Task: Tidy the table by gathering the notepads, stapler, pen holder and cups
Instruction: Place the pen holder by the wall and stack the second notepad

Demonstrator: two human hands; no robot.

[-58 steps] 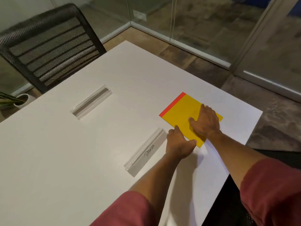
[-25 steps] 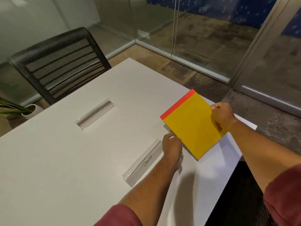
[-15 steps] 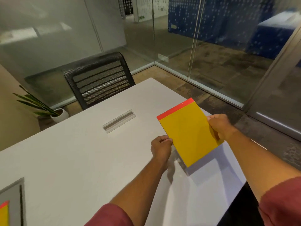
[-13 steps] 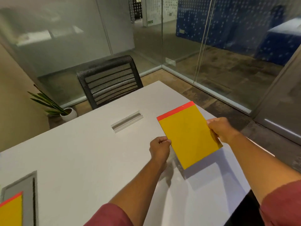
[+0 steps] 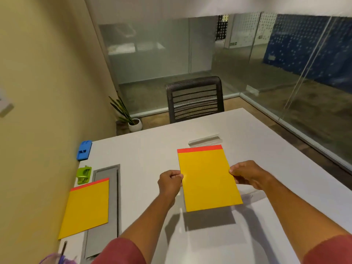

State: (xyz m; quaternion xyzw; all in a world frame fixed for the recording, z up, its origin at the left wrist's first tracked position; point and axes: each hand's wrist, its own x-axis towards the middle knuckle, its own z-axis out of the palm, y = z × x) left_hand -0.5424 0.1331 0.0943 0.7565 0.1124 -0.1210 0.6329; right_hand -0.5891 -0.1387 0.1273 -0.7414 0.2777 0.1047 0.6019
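Observation:
A yellow notepad with a red top strip (image 5: pixel 208 178) hangs in the air above the white table (image 5: pixel 144 155). My left hand (image 5: pixel 170 182) pinches its left edge and my right hand (image 5: pixel 247 175) pinches its right edge. A second yellow notepad (image 5: pixel 86 207) lies flat at the table's left side, partly over a grey cable tray lid (image 5: pixel 103 221). Beyond it, near the wall, sit a green stapler (image 5: pixel 83 175) and a blue object (image 5: pixel 84 150). A purple pen holder (image 5: pixel 57 259) with a pen shows at the bottom left corner, mostly cut off.
A clear name-plate holder (image 5: pixel 205 140) lies behind the held notepad and another (image 5: pixel 251 196) is partly hidden under it. A black mesh chair (image 5: pixel 194 100) stands at the far edge. A potted plant (image 5: pixel 131 121) sits on the floor. A yellow wall runs along the left, glass partitions behind and right.
The notepad was lifted off the table and is now held by both hands. My view has swung left, bringing the second notepad, stapler, blue object and wall into sight.

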